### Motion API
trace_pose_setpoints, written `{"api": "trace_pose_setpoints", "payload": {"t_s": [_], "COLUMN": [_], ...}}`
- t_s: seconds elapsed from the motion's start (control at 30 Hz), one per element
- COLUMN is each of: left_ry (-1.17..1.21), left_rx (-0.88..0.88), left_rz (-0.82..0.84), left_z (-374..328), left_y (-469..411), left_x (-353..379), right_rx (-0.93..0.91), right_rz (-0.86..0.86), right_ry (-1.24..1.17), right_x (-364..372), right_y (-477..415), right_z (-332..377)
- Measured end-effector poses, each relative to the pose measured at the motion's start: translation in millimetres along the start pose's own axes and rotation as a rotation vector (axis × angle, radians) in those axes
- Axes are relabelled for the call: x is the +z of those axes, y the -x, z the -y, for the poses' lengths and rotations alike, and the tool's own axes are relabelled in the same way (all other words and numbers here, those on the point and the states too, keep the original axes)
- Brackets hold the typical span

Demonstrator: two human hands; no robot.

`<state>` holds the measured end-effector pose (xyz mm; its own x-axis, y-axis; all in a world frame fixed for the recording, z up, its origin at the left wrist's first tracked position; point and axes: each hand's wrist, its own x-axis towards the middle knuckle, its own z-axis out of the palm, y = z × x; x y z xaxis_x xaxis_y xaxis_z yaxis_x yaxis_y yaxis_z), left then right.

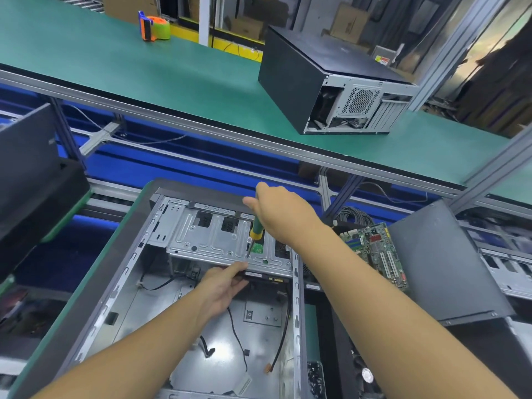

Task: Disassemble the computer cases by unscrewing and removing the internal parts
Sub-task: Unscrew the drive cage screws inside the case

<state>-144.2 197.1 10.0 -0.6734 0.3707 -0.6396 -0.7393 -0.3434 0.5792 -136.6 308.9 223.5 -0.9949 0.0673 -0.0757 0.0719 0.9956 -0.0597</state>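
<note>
The case (pixel 121 283) lies open on its side, a box of dull grey sheet metal with punched slots along its rails. At its far end sits the drive cage (pixel 207 240), bright stamped steel with raised ribs and square vents. A flat black drive (pixel 264 276) shows just under the cage's near edge. Thin black cables (pixel 239 341) trail over the case's shiny floor.

The case rests on a green-edged tabletop (pixel 72 298). Behind it, an aluminium-framed shelf (pixel 144 67) with a matte green mat carries a second case (pixel 290 82), black-skinned with a perforated grey back, and an orange-and-green tape dispenser (pixel 154 27). To the right lie a green motherboard (pixel 374 249) and a dark flat panel (pixel 440 263). Cardboard boxes stand in the room beyond.

The right hand (pixel 282 217) has its fingers wrapped round the green-and-yellow handle of a screwdriver (pixel 254 233), whose tip stands on the cage top. The left hand (pixel 221 289) lays a straight index finger along the cage's near edge. Its other fingers curl underneath by the drive, and whether they grip it I cannot tell.
</note>
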Motion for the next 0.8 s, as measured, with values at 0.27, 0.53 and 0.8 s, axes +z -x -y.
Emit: {"api": "trace_pose_setpoints", "payload": {"t_s": [0.27,0.53,0.8], "left_ry": [-0.002,-0.023,-0.054], "left_rx": [-0.015,-0.034,-0.030], "left_rz": [0.008,0.001,-0.006], "left_z": [-1,-4,-6], "left_y": [-2,-1,5], "left_x": [0,0,4], "right_rx": [-0.076,-0.043,-0.006], "right_rz": [0.234,-0.018,0.080], "right_ry": [-0.236,0.285,-0.041], "right_x": [-16,0,-9], "right_y": [2,-2,1], "right_z": [-6,4,2]}}
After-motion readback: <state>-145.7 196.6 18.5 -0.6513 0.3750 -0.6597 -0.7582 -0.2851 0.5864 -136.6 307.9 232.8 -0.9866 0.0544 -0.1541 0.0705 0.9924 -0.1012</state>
